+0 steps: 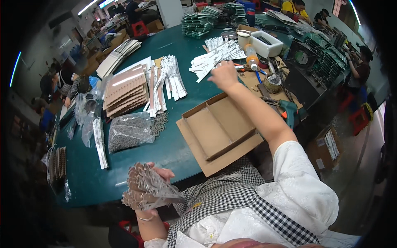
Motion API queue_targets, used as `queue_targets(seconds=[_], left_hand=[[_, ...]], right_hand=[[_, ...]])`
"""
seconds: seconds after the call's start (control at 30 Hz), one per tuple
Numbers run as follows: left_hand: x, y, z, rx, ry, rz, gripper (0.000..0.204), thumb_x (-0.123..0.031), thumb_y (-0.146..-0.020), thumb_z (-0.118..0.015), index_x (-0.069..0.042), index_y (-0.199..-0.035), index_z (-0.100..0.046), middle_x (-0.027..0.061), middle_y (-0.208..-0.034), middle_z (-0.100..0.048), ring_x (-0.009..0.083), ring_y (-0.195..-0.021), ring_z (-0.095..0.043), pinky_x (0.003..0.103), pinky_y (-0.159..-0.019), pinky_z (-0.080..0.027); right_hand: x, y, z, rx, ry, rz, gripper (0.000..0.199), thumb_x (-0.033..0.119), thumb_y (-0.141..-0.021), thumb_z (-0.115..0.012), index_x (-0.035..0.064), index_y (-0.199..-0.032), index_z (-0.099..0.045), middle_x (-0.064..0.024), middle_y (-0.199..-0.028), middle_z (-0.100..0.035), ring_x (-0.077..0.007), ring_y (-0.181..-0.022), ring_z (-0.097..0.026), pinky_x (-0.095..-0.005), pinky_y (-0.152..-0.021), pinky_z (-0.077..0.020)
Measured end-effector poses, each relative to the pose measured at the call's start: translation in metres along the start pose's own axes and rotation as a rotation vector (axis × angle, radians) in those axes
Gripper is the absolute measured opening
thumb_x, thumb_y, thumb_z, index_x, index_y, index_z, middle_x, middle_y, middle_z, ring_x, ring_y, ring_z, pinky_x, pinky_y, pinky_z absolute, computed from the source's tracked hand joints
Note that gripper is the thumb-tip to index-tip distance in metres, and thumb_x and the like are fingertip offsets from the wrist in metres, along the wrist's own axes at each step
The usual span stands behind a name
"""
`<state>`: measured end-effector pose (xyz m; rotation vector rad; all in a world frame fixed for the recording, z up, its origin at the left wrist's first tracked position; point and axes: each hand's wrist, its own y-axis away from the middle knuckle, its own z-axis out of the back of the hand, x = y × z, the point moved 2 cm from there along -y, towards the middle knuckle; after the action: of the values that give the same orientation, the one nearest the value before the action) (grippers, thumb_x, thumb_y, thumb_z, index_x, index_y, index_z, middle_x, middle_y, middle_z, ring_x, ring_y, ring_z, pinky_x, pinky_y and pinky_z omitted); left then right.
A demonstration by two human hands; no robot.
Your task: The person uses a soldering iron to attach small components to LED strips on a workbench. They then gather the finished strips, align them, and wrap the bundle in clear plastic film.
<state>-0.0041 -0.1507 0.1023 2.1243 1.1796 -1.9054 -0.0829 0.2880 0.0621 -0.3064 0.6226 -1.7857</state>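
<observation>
At the near left, my left hand [164,172] is closed around a thick bundle of brown scalloped-edge card pieces [144,188] with clear film over them. Its palm is mostly hidden by the bundle. My right arm stretches across the table, and my right hand [224,75] is at the near edge of a fanned pile of white printed strips [221,56]. Those fingers are curled; whatever lies between them is hidden. Below my right forearm, an open brown cardboard tray [206,128] with a divider rests tilted at the table edge.
Scalloped brown sheets [126,89], more white strips [173,78] and a clear bag of small grey pieces [131,131] lie on the green table [165,41]. To the right are an orange-capped bottle [251,57], a white box [266,43] and a green power tool [288,111]. Other people work farther off.
</observation>
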Motion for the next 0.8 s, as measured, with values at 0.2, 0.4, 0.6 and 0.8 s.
queue_targets(seconds=[0.2,0.4,0.6,0.8], left_hand=[[0.023,-0.039,0.022,-0.145,0.282,-0.012,0.127,-0.036,-0.053,-0.095,-0.006,-0.153,-0.022,0.0129,-0.124,-0.056,0.0263,-0.103,-0.058,0.046,-0.095,-0.049],[0.019,-0.064,0.016,-0.282,0.276,0.003,0.119,-0.028,-0.063,-0.087,-0.006,-0.155,-0.015,0.0180,-0.139,-0.049,0.0327,-0.128,-0.050,0.040,-0.114,-0.038],[0.038,-0.077,-0.001,-0.322,0.255,-0.002,0.101,-0.029,-0.070,-0.082,-0.005,-0.152,-0.027,0.0178,-0.151,-0.038,0.0265,-0.143,-0.035,0.040,-0.119,-0.028],[0.033,-0.064,-0.009,-0.487,0.293,0.055,0.092,-0.018,-0.075,-0.079,-0.006,-0.151,-0.027,0.0133,-0.147,-0.041,0.0244,-0.133,-0.045,0.039,-0.110,-0.040]], right_hand=[[-0.066,0.033,-0.062,0.250,0.159,-0.160,0.045,0.051,-0.068,-0.079,0.0109,-0.088,-0.077,-0.0097,-0.090,-0.073,-0.0292,-0.112,-0.055,-0.0490,-0.088,-0.0419],[0.019,0.034,0.026,0.041,-0.396,-0.118,0.057,0.031,-0.075,-0.082,0.0104,-0.125,-0.064,-0.0128,-0.127,-0.053,-0.0303,-0.116,-0.053,-0.0456,-0.095,-0.0451],[0.170,0.085,0.127,0.252,-1.526,0.311,0.103,0.036,-0.075,-0.084,-0.0011,-0.151,-0.025,-0.0245,-0.148,-0.041,-0.0357,-0.139,-0.040,-0.0413,-0.111,-0.0371],[0.209,0.096,0.141,0.538,-1.647,0.081,0.112,0.029,-0.067,-0.091,-0.0034,-0.150,-0.023,-0.0236,-0.141,-0.049,-0.0356,-0.131,-0.049,-0.0427,-0.108,-0.0398]])
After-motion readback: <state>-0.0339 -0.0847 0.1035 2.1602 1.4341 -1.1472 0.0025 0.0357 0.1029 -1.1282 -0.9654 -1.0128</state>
